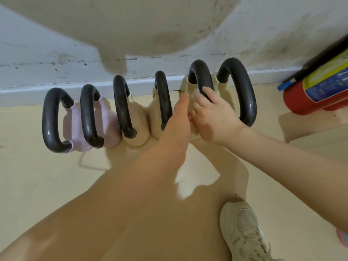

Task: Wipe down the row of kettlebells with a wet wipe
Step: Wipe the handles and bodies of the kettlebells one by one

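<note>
Gripping the fifth kettlebell's handle, the right hand crowds the left hand, whose grip is unclear.

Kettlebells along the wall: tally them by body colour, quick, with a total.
Pink bodies: 2, at the left end of the row
Cream bodies: 4
Total: 6 kettlebells

Both bare arms reach forward and down, converging until the hands sit just beside each other. The left hand shows its thumb side, fingers hidden. The right hand lies palm down, fingers curled forward, a ring on one finger.
</note>
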`<state>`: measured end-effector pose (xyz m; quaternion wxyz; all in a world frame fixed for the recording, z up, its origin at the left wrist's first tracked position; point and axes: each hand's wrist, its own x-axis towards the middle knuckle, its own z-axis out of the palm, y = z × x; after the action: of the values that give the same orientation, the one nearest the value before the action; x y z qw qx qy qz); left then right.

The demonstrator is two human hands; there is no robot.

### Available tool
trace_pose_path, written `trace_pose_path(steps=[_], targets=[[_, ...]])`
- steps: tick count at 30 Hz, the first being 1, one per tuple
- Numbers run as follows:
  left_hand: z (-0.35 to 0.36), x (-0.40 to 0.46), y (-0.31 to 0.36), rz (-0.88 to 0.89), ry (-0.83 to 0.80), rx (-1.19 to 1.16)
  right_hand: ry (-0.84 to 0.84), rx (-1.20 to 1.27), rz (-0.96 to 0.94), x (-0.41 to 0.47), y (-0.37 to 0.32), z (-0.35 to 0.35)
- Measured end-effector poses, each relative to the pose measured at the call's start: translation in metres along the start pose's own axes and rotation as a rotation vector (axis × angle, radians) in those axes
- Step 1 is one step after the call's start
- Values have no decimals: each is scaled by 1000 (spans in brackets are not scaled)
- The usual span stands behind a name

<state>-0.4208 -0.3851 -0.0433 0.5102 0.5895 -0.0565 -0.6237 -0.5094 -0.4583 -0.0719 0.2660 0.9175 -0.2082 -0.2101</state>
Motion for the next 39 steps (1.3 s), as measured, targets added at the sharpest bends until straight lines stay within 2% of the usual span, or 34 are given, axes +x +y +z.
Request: trace_pose_path(steps=[2, 3, 6, 9, 11, 14, 15, 17, 18, 19, 21, 23, 26, 28, 30, 32, 33, 36, 39], targets=[[3, -6, 1, 6, 25, 28, -67, -187, -9, -6, -20, 0], [2, -8, 2, 5, 25, 38, -176, -292, -71, -11, -33, -3], [-2, -10, 4, -13, 27, 41, -299, -415, -107, -7, -58, 3], [-4, -13, 6, 24, 46, 60, -249, -311, -49, 0, -69, 9], [-4, -15, 8, 52, 81, 79, -115, -211, -49, 0, -71, 16], [-4, -16, 13, 96, 143, 26, 336, 160, -25, -13, -41, 8], [-4, -16, 14, 118, 159, -17, 452, 305, 43, -19, -29, 1], [-2, -13, 19, 180, 181, -51, 552, 531, 205, -25, -9, -14], [-1, -11, 21, 197, 186, -5, 605, 637, 325, -28, -4, -11], [1, -8, 23, 201, 189, 57, 579, 792, 448, -32, 3, -13], [5, 1, 19, 176, 161, 173, 635, 1176, 746, -33, 21, -16], [11, 7, 12, 122, 91, 302, 709, 1357, 1022, -27, 38, -13], [18, 9, 1, 125, 40, 461, 647, 1591, 1200, -12, 49, 6], [19, 9, -1, 173, 55, 486, 492, 1690, 1212, 1, 43, 14], [18, 10, -2, 197, 50, 509, 248, 1903, 1140, 14, 33, 14], [16, 12, -1, 224, 52, 549, 3, 2252, 1000, 17, 22, 8], [16, 12, -1, 247, 64, 584, -61, 2386, 951, 15, 18, 8], [18, 14, -2, 306, 119, 663, -39, 2524, 801, 0, 3, 20], [20, 15, -5, 326, 173, 677, 18, 2395, 677, -16, -9, 31]])
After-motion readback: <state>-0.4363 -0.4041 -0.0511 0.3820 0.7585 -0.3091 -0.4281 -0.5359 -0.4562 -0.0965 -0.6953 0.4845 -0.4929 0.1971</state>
